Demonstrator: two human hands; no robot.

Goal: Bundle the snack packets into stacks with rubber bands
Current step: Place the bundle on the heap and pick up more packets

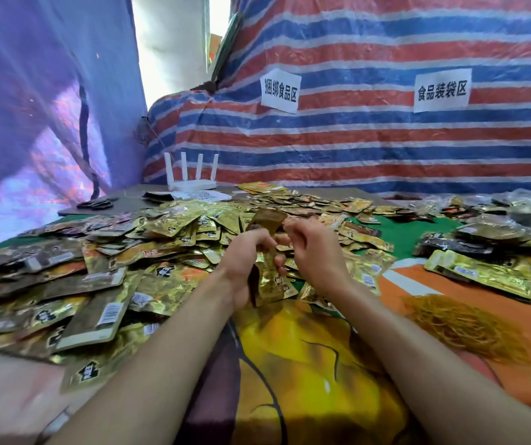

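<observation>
My left hand (247, 261) grips an upright stack of gold snack packets (267, 277) above the middle of the table. My right hand (314, 255) is right beside the stack with curled fingers at its upper part; a rubber band in its fingers is too small to make out. A wide heap of loose gold and brown packets (113, 268) covers the table to the left and behind my hands. A pile of yellow rubber bands (460, 326) lies to the right of my right forearm. Bundled stacks (482, 274) lie at the right.
A white router (193, 178) with several antennas stands at the back of the table, scissors (95, 204) to its left. A striped tarp with two paper signs (280, 89) hangs behind. A yellow-orange printed cloth (305, 364) covers the table near me.
</observation>
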